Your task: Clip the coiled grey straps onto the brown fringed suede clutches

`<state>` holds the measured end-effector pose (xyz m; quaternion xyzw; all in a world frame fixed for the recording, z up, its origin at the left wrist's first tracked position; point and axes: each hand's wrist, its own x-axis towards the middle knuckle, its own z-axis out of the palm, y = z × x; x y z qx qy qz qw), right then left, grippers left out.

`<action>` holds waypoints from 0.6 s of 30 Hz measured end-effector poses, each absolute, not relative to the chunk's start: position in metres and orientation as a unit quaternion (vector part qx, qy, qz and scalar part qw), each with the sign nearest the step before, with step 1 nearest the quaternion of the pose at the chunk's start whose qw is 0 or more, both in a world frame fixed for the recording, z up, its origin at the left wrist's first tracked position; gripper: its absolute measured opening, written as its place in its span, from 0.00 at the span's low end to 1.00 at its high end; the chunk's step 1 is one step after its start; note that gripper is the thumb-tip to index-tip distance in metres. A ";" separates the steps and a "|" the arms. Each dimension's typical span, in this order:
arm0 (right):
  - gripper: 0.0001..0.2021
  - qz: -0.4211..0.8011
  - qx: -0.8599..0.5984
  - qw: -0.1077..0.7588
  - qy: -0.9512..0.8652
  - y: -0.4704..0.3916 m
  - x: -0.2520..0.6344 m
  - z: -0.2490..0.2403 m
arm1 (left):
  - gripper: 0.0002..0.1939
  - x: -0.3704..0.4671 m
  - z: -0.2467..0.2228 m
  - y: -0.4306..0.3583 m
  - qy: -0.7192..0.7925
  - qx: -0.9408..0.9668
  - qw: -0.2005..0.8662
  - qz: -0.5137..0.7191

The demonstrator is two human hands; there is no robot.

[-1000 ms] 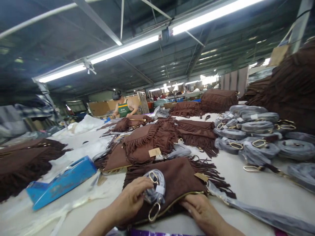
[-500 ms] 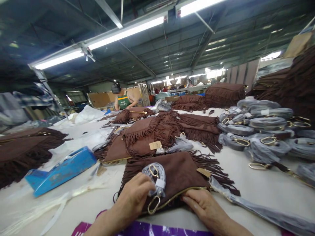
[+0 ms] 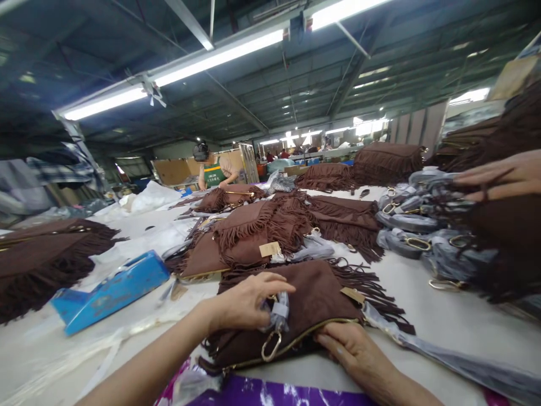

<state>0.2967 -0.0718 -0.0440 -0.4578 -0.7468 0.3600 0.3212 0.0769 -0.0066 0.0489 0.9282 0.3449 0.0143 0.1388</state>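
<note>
A brown fringed bag point(image 3: 313, 282) lies in front of me with its gold zip edge toward me. On it sits a coiled strap point(image 3: 280, 316) in clear plastic, with a gold clip hanging at its lower end. My left hand point(image 3: 249, 299) grips the coil, thumb and fingers curved around it. My right hand point(image 3: 346, 344) grips the bag's zipped edge at the right, its fingertips partly hidden by the bag. Close to that hand are a tan tag point(image 3: 353, 294) and a plastic-wrapped strap point(image 3: 448, 352) trailing right.
A blue tape dispenser point(image 3: 112, 290) stands at left. More fringed bags point(image 3: 249, 225) lie beyond. Wrapped strap coils point(image 3: 406, 223) are piled at right, where another person's hand point(image 3: 502, 172) holds a dark fringed item. A co-worker point(image 3: 215, 169) stands across the table. Purple plastic point(image 3: 274, 392) lies nearest me.
My left hand has moved slightly up and right over the coil, covering more of it. Another person's hand with a dark fringed item has come in at right. My right hand stays at the zip.
</note>
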 end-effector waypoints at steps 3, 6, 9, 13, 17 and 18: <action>0.13 0.361 -0.458 0.324 -0.745 -0.072 0.297 -0.045 | 0.14 0.070 0.045 0.003 0.494 0.859 0.099 0.085; 0.13 0.362 -0.449 0.330 -0.747 -0.071 0.298 -0.048 | 0.10 0.068 0.031 0.006 0.529 0.840 0.071 0.100; 0.14 0.368 -0.439 0.334 -0.748 -0.070 0.299 -0.050 | 0.14 0.073 0.019 0.005 0.492 0.866 0.035 0.082; 0.14 0.389 -0.436 0.329 -0.742 -0.070 0.299 -0.049 | 0.16 0.082 0.016 0.005 0.448 0.893 -0.042 0.024; 0.15 0.399 -0.439 0.318 -0.740 -0.071 0.300 -0.046 | 0.14 0.082 0.020 0.006 0.409 0.906 -0.110 -0.005; 0.15 0.404 -0.434 0.317 -0.740 -0.071 0.300 -0.046 | 0.12 0.081 0.021 0.005 0.402 0.907 -0.126 -0.005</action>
